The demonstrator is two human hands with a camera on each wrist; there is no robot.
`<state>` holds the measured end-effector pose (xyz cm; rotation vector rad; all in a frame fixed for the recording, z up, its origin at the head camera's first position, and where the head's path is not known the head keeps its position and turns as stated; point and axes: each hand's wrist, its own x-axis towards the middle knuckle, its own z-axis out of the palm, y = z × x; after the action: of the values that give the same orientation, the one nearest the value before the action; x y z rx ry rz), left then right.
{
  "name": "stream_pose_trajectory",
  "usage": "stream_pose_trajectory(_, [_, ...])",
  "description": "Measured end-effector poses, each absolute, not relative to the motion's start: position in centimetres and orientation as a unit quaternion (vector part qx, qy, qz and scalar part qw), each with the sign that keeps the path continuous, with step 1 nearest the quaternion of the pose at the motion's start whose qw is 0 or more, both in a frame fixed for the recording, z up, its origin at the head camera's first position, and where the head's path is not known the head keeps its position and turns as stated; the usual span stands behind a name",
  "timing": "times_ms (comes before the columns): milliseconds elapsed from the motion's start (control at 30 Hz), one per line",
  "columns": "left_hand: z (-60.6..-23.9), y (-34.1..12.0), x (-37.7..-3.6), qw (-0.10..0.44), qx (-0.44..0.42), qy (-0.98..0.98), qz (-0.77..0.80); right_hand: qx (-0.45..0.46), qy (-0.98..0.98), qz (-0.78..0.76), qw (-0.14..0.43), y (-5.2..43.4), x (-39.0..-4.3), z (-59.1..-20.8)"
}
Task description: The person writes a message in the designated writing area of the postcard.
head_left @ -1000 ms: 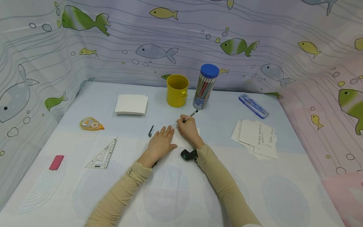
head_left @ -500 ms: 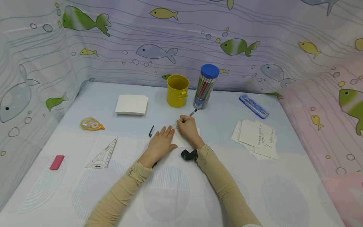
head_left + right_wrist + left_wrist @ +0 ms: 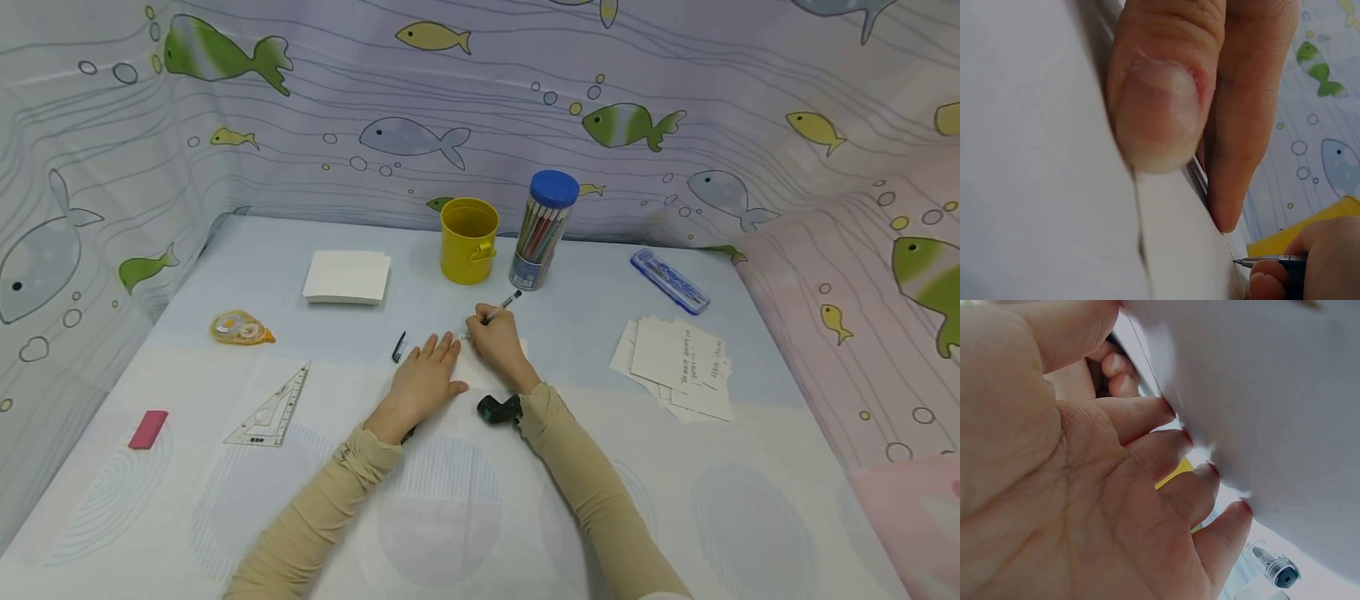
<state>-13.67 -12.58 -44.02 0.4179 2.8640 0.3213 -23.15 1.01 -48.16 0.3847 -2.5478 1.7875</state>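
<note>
My left hand (image 3: 424,380) lies with spread, fairly straight fingers on a small white sheet of paper (image 3: 471,368). From underneath, the left wrist view shows its palm and fingertips touching the surface. My right hand (image 3: 497,342) grips a pen (image 3: 504,306) with a dark end, leaning over the same sheet. In the right wrist view the pen's tip (image 3: 1250,259) meets the paper beside small marks, while a thumb (image 3: 1160,112) and finger of the left hand fill the foreground. A black pen cap (image 3: 399,347) lies left of the left hand.
A yellow bucket (image 3: 468,242) and a blue-lidded pencil jar (image 3: 542,233) stand behind. Blank cards (image 3: 347,277), correction tape (image 3: 242,328), a set square (image 3: 274,411) and a pink eraser (image 3: 148,429) lie left. Written cards (image 3: 675,358) and a blue case (image 3: 670,282) lie right.
Several small marks show on the paper near the pen tip, slightly more than before. Both hands hold almost the same position, the right one shifting only a little.
</note>
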Motion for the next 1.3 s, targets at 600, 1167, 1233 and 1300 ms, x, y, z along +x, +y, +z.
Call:
stream_pose_trajectory(600, [-43.9,-12.74,-13.59,0.116,0.144,0.976,0.112,0.128,-0.806,0.577,-0.02,1.03,-23.15,-48.25])
stream_pose_trajectory(1167, [-43.6,-12.25,-13.57,0.13,0.14,0.976,0.105,0.061,-0.781,0.62,-0.033,1.52,-22.99,-47.83])
stream_pose_trajectory(1233, [-43.64,-12.23,-13.47,0.131,0.139,0.976,0.103,0.057,-0.781,0.621,-0.04,1.52,-22.91,-47.75])
stream_pose_trajectory(1300, [-43.66,-12.19,-13.4,0.13,0.139,0.976,0.102,0.053,-0.778,0.624,-0.047,1.57,-22.86,-47.62])
